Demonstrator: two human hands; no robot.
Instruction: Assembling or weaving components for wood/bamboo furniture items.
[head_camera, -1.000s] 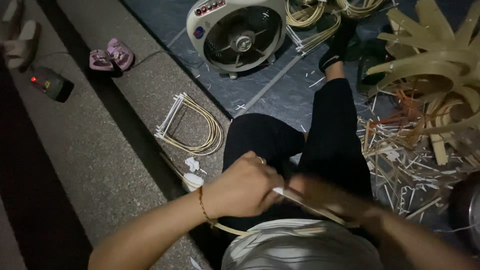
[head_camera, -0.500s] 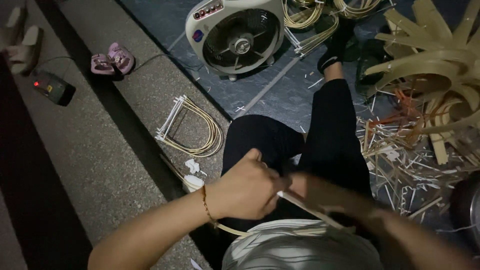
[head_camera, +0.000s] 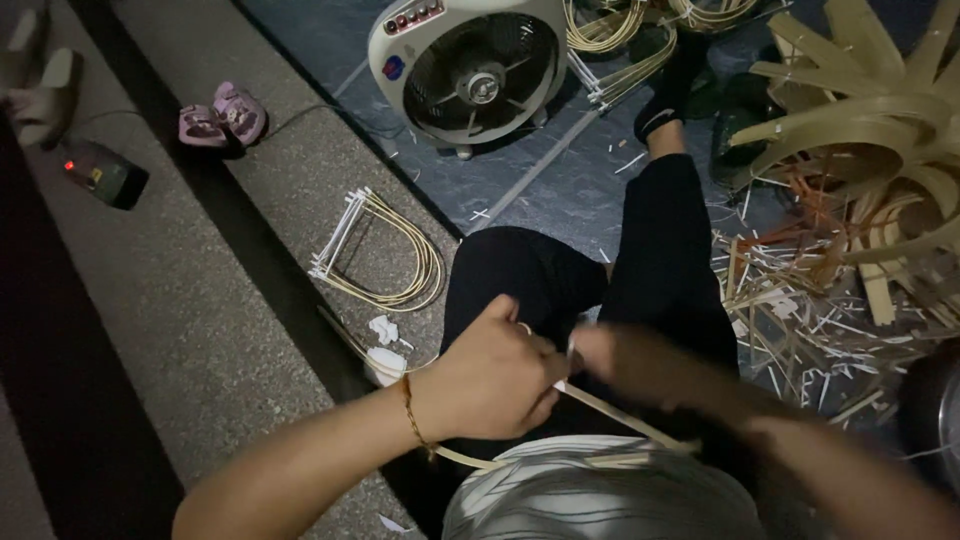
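Left hand (head_camera: 495, 375) closing around a thin bamboo strip (head_camera: 620, 420), strip running between both hands, blurred right hand (head_camera: 625, 360) probably gripping it too, bent strips (head_camera: 385, 260) lying on floor nearby.

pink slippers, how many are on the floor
2: both pink slippers lie side by side at upper left, near the power strip. None seem hidden.
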